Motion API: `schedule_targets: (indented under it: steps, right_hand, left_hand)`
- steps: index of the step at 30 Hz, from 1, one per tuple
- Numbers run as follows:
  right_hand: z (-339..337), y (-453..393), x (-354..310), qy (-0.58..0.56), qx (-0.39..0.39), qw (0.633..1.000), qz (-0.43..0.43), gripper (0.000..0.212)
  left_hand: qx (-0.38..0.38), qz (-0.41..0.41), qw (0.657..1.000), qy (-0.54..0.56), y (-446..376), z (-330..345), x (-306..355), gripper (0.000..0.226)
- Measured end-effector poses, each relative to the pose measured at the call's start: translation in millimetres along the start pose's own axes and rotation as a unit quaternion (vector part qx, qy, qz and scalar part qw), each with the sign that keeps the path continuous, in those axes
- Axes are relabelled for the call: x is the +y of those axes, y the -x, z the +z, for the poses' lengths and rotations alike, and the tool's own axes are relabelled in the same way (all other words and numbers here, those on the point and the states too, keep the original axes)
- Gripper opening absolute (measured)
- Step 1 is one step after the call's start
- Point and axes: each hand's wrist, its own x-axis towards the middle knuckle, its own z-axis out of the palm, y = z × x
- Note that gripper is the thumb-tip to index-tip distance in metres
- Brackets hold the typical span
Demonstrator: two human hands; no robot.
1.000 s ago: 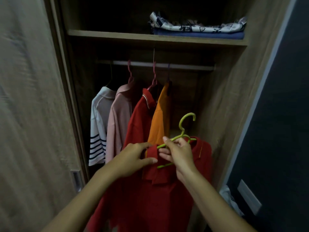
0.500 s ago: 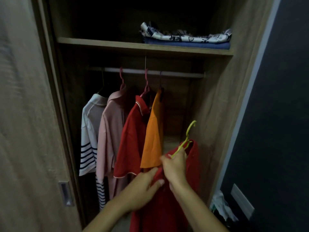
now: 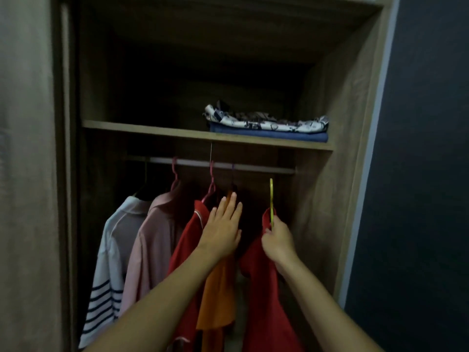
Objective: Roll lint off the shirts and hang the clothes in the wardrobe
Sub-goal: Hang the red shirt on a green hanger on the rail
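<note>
My right hand (image 3: 278,238) grips a green hanger (image 3: 271,199) at its neck, with a red shirt (image 3: 264,288) draped on it. The hanger's hook is just below the wardrobe rail (image 3: 253,166), near its right end. My left hand (image 3: 223,226) is flat with straight fingers against the orange shirt (image 3: 218,295) that hangs on the rail. Left of it hang another red shirt (image 3: 186,245), a pink shirt (image 3: 149,250) and a white shirt with dark stripes (image 3: 106,270).
The wooden shelf (image 3: 152,129) above the rail carries folded clothes (image 3: 266,125) at its right. The wardrobe's right wall (image 3: 330,186) is close to the held shirt. A sliding door (image 3: 28,174) bounds the left, a dark wall (image 3: 426,174) the right.
My right hand has lifted the hanger with the red shirt up toward the rail. My left hand has let go of the shirt's collar and moved up to the orange shirt.
</note>
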Motion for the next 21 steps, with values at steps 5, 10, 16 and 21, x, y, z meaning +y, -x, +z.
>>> schedule_targets:
  steps: [5,10,16,21]
  right_hand:
    - [-4.1,-74.9,-37.6,0.021,0.007,1.000,0.014,0.037]
    - [-4.3,-125.9,-55.1,0.037,0.003,0.999,0.009,0.031]
    - [6.3,-152.2,-45.6,0.038,-0.022,0.999,0.030,0.037]
    - [13.8,-151.1,-33.0,0.113,-0.032,0.993,0.018,0.036]
  left_hand:
    - [-0.049,-0.041,0.996,-0.067,-28.8,25.8,-13.6,0.074]
    - [-0.045,-0.023,0.999,-0.003,-24.6,44.0,-22.6,0.076]
    - [-0.039,-0.001,0.999,0.007,-27.8,48.9,-24.8,0.079]
    - [-0.029,0.003,0.999,0.020,-26.0,44.8,-24.9,0.074]
